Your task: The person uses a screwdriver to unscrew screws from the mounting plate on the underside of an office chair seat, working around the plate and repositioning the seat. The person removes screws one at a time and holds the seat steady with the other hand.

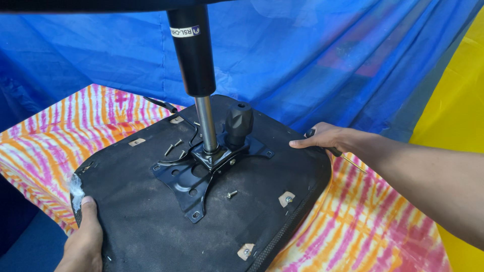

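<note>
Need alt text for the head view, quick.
An upturned black chair seat lies on striped cloth, left hand gripping its near corner, right hand on the far edge holding a screwdriver. A gas cylinder rises from its metal plate; loose screws lie nearby.

I lose my left hand (83, 242) past the bottom edge; the gas cylinder (193, 50) runs off the top, its base unseen.
</note>
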